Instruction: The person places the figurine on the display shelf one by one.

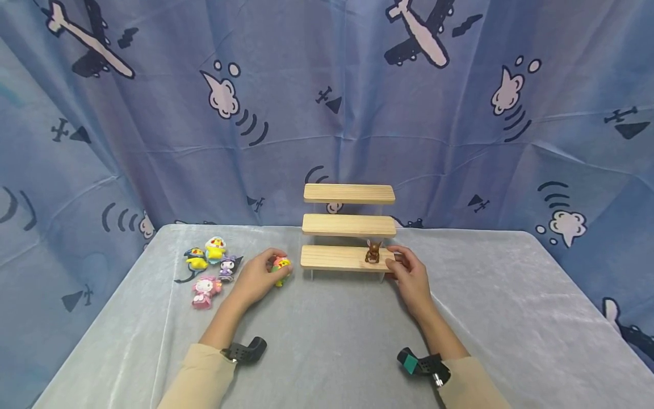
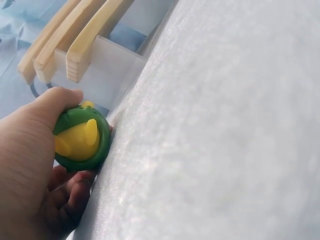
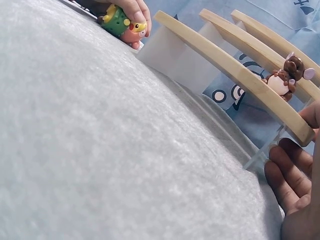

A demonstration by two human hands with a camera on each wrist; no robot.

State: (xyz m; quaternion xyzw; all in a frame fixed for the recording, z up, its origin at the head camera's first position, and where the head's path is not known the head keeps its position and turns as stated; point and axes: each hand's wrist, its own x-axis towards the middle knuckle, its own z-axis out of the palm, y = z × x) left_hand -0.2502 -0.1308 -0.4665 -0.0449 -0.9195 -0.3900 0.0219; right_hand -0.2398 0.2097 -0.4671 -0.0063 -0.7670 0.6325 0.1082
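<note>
My left hand [image 1: 257,279] grips a small toy figurine [image 1: 282,263] just left of the stepped display shelf [image 1: 332,257]. In the left wrist view the figurine's green and yellow side [image 2: 80,141] faces the camera, low over the cloth. A pink part of the figurine [image 3: 132,36] shows in the right wrist view. At the shelf's other end, my right hand [image 1: 411,279] holds the lowest wooden step, thumb at the board and fingers below it by the clear leg. A brown mouse figurine [image 1: 373,252] sits on that step, close to the right thumb.
Several figurines stand or lie at the left of the table [image 1: 327,341]: a pink one [image 1: 204,291], a purple and white one [image 1: 227,267], and two yellow ones, one with blue [image 1: 196,259], one with white [image 1: 216,250]. A blue printed curtain [image 1: 286,113] hangs behind.
</note>
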